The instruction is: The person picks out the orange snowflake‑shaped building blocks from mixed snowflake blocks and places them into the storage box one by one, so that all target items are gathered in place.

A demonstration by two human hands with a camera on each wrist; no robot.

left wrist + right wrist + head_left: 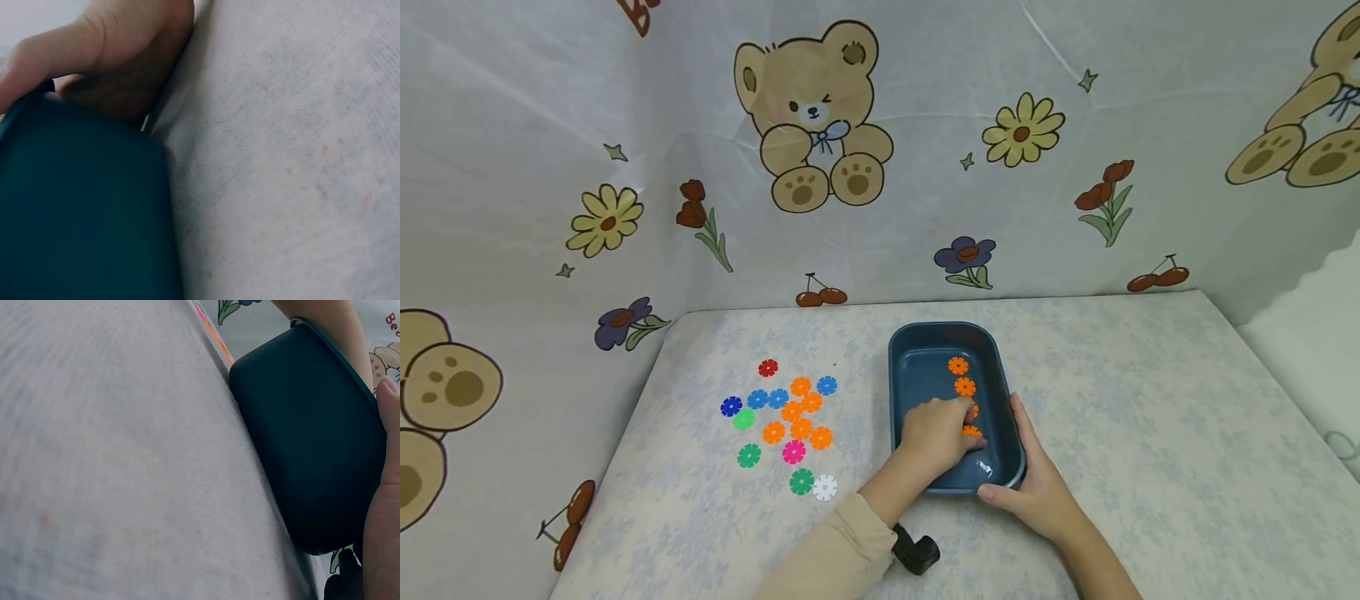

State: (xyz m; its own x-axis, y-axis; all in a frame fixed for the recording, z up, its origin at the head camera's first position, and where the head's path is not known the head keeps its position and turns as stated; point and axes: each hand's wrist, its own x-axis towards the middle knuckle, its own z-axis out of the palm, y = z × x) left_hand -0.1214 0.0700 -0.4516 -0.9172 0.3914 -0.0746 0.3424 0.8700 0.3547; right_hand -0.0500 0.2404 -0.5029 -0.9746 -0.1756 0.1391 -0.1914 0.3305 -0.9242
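A dark blue rectangular tray [951, 337] sits on the table, with several orange notched discs [965, 387] in a column inside it. My left hand [934, 433] reaches over the tray's left side, thumb and index finger around the nearest orange disc [972, 431], which they partly hide. My right hand [1045, 492] holds the tray's near right corner, thumb at the front rim and fingers along the right outer wall. In the left wrist view, the right hand [125, 50] shows at the rim. The right wrist view has the tray's outer wall [306, 437] beside its thumb [389, 406].
Left of the tray lie loose notched discs: several orange ones [801, 428], blue ones [757, 399], green ones [748, 456], one red [768, 367], one pink [793, 452], one white [825, 487]. A printed cloth [910, 250] hangs behind the table.
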